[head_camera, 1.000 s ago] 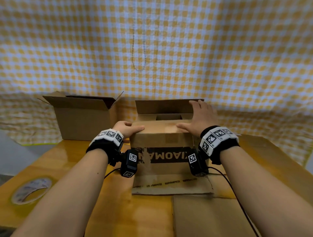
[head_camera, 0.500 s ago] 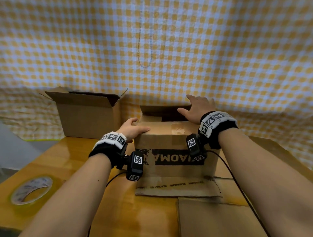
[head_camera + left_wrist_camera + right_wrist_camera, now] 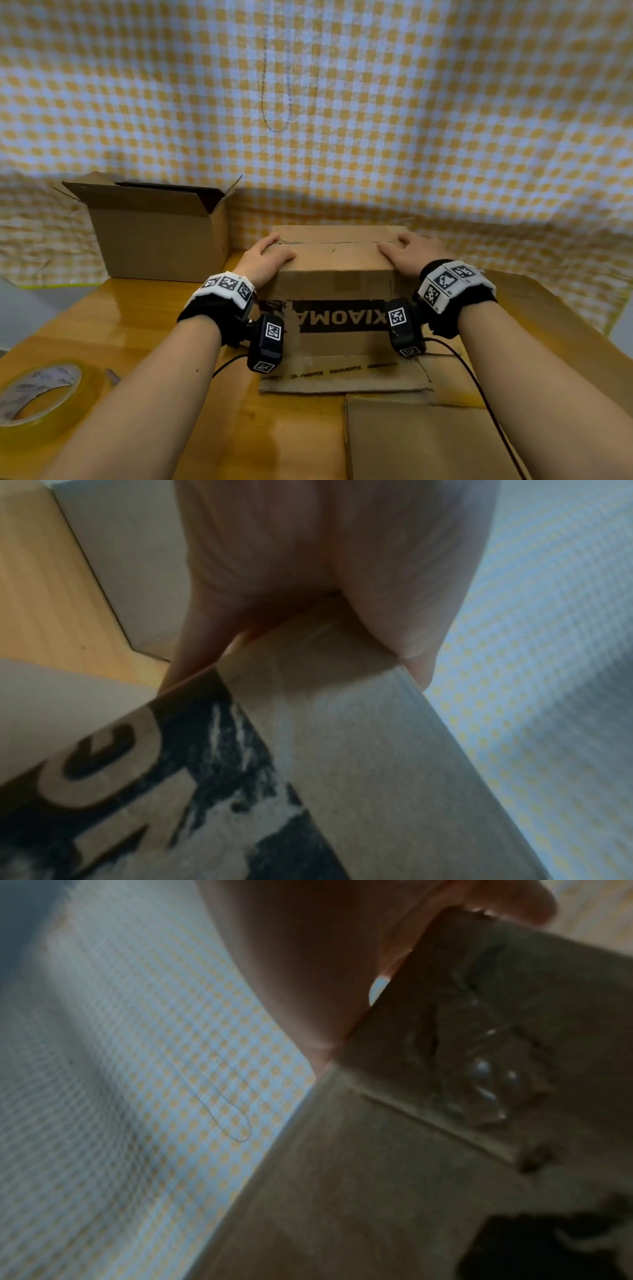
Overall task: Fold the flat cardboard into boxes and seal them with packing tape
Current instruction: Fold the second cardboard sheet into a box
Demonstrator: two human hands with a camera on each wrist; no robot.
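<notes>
A cardboard box (image 3: 337, 287) with black print on its front stands in the middle of the table (image 3: 137, 342). Its two top flaps are folded down and meet at a seam. My left hand (image 3: 270, 251) rests on the box's top left corner, palm down over the seam's end. At the top right corner my right hand (image 3: 406, 251) presses flat in the same way. The left wrist view shows the palm of my left hand (image 3: 325, 561) against the box edge (image 3: 342, 696). A roll of clear packing tape (image 3: 37, 390) lies at the table's left edge.
An open cardboard box (image 3: 154, 240) stands at the back left. One bottom flap (image 3: 342, 377) lies out on the table before the printed box. Flat cardboard (image 3: 428, 442) sits in front of it, more to the right (image 3: 548, 325). A checked cloth (image 3: 342, 120) hangs behind.
The far flap stood upright a second ago; my right hand has pushed it down. Both hands have moved onto the ends of the closed seam.
</notes>
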